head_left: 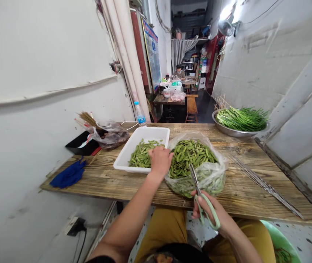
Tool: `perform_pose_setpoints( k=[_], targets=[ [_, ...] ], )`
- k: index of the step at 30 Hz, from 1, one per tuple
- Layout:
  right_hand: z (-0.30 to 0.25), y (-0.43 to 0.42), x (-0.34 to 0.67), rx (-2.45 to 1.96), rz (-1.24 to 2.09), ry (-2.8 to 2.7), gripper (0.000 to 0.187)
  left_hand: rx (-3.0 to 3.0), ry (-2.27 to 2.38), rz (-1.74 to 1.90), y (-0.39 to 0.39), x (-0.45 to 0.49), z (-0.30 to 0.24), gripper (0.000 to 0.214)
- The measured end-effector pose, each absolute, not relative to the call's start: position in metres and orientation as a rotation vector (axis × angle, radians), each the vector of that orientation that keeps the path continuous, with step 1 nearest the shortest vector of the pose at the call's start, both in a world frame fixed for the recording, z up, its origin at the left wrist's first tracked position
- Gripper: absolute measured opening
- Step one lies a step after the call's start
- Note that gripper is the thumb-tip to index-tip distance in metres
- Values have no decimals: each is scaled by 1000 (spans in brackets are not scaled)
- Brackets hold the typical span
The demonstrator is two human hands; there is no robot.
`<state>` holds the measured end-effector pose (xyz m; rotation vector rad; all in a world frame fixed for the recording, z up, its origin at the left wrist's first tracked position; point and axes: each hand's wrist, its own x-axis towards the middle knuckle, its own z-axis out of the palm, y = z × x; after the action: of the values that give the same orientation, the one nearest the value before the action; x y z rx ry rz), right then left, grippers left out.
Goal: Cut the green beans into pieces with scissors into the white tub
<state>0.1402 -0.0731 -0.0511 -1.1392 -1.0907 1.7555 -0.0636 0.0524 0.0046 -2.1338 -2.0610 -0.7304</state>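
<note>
My left hand (160, 160) is over the right rim of a white plastic tray (123, 155), beside the bag. Its fingers are bent downward with the thumb apart; I see nothing held, though the fingertips are partly hidden. Green soybean pods (141, 155) lie in the tray. To its right, a clear plastic bag (219, 168) stands open, full of more pods (193, 153). My right hand (210, 212) grips scissors (200, 199) with pale green handles. Their blades point up and away, in front of the bag's near side.
Metal skewers (268, 186) lie at the right, near a steel bowl (238, 132) of green stalks. A water bottle (140, 115), black box (80, 142) and blue glove (68, 173) are leftward. A green basin (280, 243) stands below. A person (179, 73) sits far back.
</note>
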Motion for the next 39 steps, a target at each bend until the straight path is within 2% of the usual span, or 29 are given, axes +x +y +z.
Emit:
perform_pose_setpoints(
  k=[6,10,12,16,22,25,28,31,33,36,39],
  targets=[
    [-48,-76,141,-1113,1800,-989,45,-2382,-2102,-636,76,-33,-18,20],
    [-47,-72,141,-1199,1702,-1058,44,-2478,-2153,-1073,68,-34,-21,20],
    [-46,-68,140,-1227,1646,-1100,46,-2708,-2200,-1305,57,-32,-18,21],
    [-46,-61,140,-1254,1549,-1153,48,-3121,-2282,-1525,35,-28,-11,22],
    [-41,-61,145,-1315,1526,-1247,49,-3095,-2410,-1544,28,-31,-4,20],
    [-38,-64,144,-1320,1525,-1252,45,-3070,-2533,-1678,28,-29,-6,18],
    [-39,-66,140,-1339,1497,-1211,42,-2876,-2687,-2109,26,-24,-11,20],
    [-44,-66,137,-1347,1475,-1149,44,-2565,-2613,-2598,25,-19,-17,27],
    [-47,-65,138,-1330,1478,-1141,47,-2427,-2565,-2777,25,-18,-19,28],
    [-47,-67,141,-1280,1476,-1203,49,-2370,-2540,-2831,26,-20,-20,29],
    [-42,-70,145,-1247,1464,-1297,48,-2527,-2427,-2662,26,-22,-19,27]
  ],
)
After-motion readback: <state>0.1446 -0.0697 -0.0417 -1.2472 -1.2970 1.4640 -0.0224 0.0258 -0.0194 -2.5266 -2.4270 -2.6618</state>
